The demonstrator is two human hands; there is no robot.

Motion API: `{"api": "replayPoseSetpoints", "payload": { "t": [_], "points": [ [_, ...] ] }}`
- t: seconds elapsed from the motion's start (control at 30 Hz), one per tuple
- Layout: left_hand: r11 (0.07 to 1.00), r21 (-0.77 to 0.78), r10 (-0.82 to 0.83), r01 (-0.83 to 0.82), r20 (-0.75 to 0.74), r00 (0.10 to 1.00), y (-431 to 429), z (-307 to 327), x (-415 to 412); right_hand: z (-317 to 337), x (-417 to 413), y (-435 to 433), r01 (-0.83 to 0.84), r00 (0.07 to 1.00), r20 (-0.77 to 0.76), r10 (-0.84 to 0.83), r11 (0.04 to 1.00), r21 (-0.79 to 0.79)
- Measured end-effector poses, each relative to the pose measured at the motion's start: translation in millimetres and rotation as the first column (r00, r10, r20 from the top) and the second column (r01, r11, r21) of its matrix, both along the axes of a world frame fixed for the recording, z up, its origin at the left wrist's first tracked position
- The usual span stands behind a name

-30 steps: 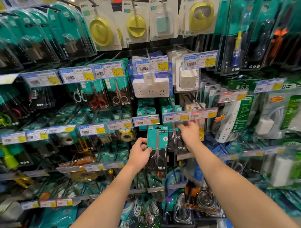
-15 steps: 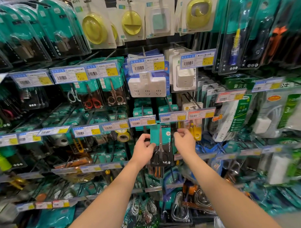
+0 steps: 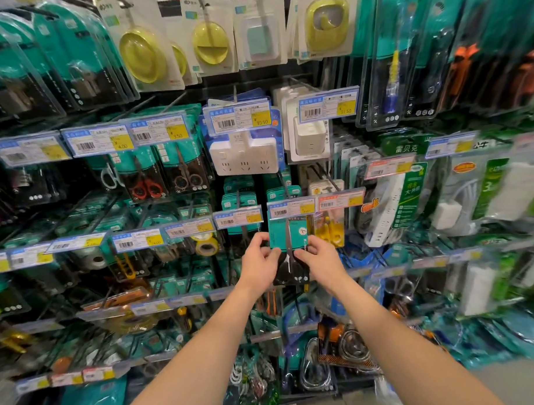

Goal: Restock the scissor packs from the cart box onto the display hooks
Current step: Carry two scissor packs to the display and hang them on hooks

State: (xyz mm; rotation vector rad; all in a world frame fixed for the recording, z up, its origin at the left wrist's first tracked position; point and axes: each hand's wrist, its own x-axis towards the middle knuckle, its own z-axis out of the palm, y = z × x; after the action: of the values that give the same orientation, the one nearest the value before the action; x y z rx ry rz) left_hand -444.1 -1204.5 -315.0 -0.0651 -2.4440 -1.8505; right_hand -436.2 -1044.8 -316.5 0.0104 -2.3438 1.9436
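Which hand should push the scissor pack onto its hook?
Probably the right hand: its fingers lie across the scissor pack below the price tag; the left hand just pinches its left edge.

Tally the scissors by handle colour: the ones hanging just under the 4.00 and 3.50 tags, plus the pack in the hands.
White handles: 1, the white pair
Red handles: 1, the red pair
Dark handles: 2, the dark pair on its hook and the pack pinched by the left hand and right hand
Total: 4
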Motion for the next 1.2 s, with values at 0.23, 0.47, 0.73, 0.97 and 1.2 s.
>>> {"api": "replayPoseSetpoints", "payload": {
  "t": [0.23,0.47,0.73,0.97,1.2],
  "points": [
    [0.999,-0.001,0.047,-0.047,-0.017,0.999,5,7,-3,3,-7,2,0.01,1.0,-0.027,-0.012,0.997,-0.077],
    [0.999,0.008,0.036,-0.036,-0.005,0.999,10,6,-5,3,-12,8,-0.011,1.0,-0.025,0.009,0.997,-0.079],
    [0.999,-0.008,0.054,-0.054,-0.008,0.999,16,5,-9,2,-14,12,-0.008,0.999,-0.049,0.003,0.995,-0.102],
    [0.982,-0.126,0.148,-0.143,0.026,0.989,18,19,-23,18,-44,10,0.083,0.997,0.007,-0.083,0.996,0.015],
    [0.96,-0.231,0.165,-0.16,0.005,0.986,11,15,-11,8,-68,12,0.062,0.978,0.19,-0.092,0.985,0.158]
  ]
}}
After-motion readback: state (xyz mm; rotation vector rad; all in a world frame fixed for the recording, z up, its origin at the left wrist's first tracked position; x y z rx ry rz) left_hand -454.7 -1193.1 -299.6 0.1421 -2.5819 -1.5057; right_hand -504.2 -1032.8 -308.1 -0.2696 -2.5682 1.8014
